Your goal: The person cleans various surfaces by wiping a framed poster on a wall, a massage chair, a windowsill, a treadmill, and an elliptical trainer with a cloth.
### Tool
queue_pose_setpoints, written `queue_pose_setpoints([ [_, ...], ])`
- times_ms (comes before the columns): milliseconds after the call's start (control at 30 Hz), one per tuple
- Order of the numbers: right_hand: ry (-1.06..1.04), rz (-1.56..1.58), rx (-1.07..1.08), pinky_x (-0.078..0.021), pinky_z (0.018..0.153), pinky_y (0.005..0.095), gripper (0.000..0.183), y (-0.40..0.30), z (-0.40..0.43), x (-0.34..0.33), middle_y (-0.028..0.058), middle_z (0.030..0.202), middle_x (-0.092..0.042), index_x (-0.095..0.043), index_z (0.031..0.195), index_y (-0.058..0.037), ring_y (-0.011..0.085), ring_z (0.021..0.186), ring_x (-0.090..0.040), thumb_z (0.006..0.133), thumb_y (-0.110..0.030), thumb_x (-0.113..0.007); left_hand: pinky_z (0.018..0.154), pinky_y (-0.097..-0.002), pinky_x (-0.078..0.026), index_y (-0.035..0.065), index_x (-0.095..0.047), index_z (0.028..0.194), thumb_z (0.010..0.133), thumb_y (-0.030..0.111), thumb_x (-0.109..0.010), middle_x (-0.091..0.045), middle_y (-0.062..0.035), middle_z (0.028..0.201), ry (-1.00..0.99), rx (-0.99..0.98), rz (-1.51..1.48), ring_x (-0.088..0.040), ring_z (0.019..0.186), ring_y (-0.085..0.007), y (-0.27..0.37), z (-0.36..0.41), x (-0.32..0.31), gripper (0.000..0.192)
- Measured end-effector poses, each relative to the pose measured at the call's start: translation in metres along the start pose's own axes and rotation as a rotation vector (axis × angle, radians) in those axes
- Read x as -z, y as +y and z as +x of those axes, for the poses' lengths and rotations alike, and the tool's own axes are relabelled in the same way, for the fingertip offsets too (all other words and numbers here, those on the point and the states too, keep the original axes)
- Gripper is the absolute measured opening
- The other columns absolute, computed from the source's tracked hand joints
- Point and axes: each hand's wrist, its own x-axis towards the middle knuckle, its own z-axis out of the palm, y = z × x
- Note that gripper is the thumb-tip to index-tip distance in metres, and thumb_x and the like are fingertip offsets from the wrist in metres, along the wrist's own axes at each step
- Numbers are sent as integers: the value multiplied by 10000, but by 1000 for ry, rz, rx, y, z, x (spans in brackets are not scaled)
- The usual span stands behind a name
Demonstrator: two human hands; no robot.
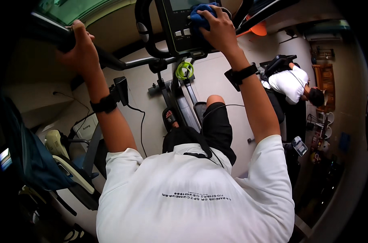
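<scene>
Under my right hand (221,30) a crumpled blue cloth (202,15) lies against the upper right of the console (181,45) of an elliptical exercise machine. The console has a grey display and two pale buttons. My left hand (83,48) is closed round the dark grip of a handlebar (64,38) at the upper left. Below the console a lime-green ring-shaped holder (184,70) is fixed to the frame. One sandalled foot (171,118) rests on the left pedal; the right pedal (199,109) is beside my bare knee. Both wrists carry black strapped devices.
At the right another person (287,82) in a white shirt bends over black equipment. Other exercise machines (74,170) and dark blue fabric (35,158) are at the left. A black cable (143,127) hangs from my left wrist device. An orange object (258,29) stands behind the console.
</scene>
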Motion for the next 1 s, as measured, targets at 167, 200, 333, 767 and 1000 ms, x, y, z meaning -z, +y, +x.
queue_pose_setpoints([
  [167, -70, 242, 76, -441, 999, 516, 429, -5, 11, 18, 166, 1312, -518, -666, 1120, -128, 424, 1250, -479, 704, -60, -746, 519, -219, -431, 3, -639, 665, 852, 108, -687, -606, -11, 558, 8, -32, 5, -563, 484, -76, 0, 2, 0, 220],
  [200, -74, 249, 78, -441, 999, 516, 429, -6, 13, 18, 166, 1312, -518, -666, 1120, -128, 424, 1250, -479, 704, -60, -746, 521, -216, -433, 2, -638, 655, 851, 106, -686, -611, -13, 556, 1, -40, 29, -569, 482, -77, 0, 2, 1, 228],
  [333, -52, 226, 49, -421, 1038, 517, 450, -8, 16, 15, 178, 1306, -512, -637, 1151, -116, 412, 1272, -462, 716, -66, -740, 520, -216, -440, 0, -631, 620, 851, 109, -696, -621, -14, 554, -26, -48, 2, -581, 482, -77, -1, 3, 2, 263],
  [767, 64, 104, 68, -451, 969, 482, 409, -30, 25, -14, 102, 1267, -574, -662, 1118, -191, 329, 1139, -585, 738, -272, -788, 501, -227, -451, 20, -547, 783, 892, 114, -690, -574, -27, 616, 16, -35, -40, -543, 504, -83, 3, -2, -2, 203],
  [1000, 72, 145, -85, -512, 870, 455, 352, 17, 10, 5, 91, 1234, -570, -683, 1057, -170, 316, 1097, -599, 735, -275, -779, 585, -260, -458, -4, -534, 897, 867, 132, -705, -584, -64, 771, 155, -155, 332, -568, 632, -123, -9, -13, -1, 220],
])
